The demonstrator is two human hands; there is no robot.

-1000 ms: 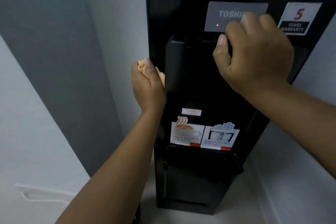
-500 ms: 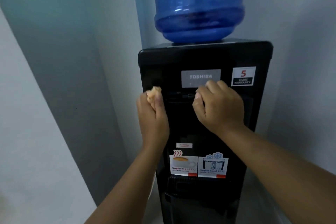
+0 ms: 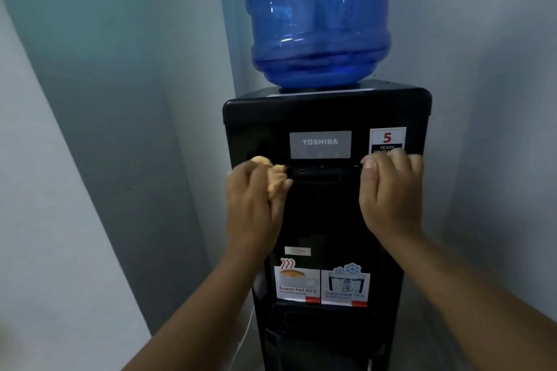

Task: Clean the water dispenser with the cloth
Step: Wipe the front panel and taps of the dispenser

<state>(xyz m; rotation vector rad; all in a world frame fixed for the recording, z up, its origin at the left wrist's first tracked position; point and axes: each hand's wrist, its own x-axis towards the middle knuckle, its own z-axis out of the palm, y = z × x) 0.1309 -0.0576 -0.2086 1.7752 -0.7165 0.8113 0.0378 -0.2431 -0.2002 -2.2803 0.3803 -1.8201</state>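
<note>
- The left hand (image 3: 256, 202) is gripping the cloth (image 3: 275, 179), a small pale-orange wad bunched between thumb and fingers. It is pressing the wad against the left end of the water dispenser (image 3: 325, 111) front, where the upper panel is giving way to the dark recess.
- The cloth is sitting just left of the narrow ledge (image 3: 321, 173) running across the front under the grey Toshiba plate (image 3: 320, 144). The ledge's long axis is lying side to side, so the coming wipe is, by my judgement, calling for a sweep to the right along it rather than up or down.
- The dispenser is standing upright straight ahead of both hands, in a corner between pale walls. Its blue bottle (image 3: 319, 18) is rising above them, and the hot sticker (image 3: 297, 281) and cold sticker (image 3: 345, 285) are showing below them.
- The right hand (image 3: 388, 193) is resting at the right end of the same ledge, level with the left hand and well apart from it. Its fingers are curling in just under the warranty sticker (image 3: 387, 138); I cannot tell whether they are hooking an edge or only bracing.
- The cloth hand is the one placed to do the wiping, and the right hand is lying in the path of a full stroke, so it is probably going to have to give way.
</note>
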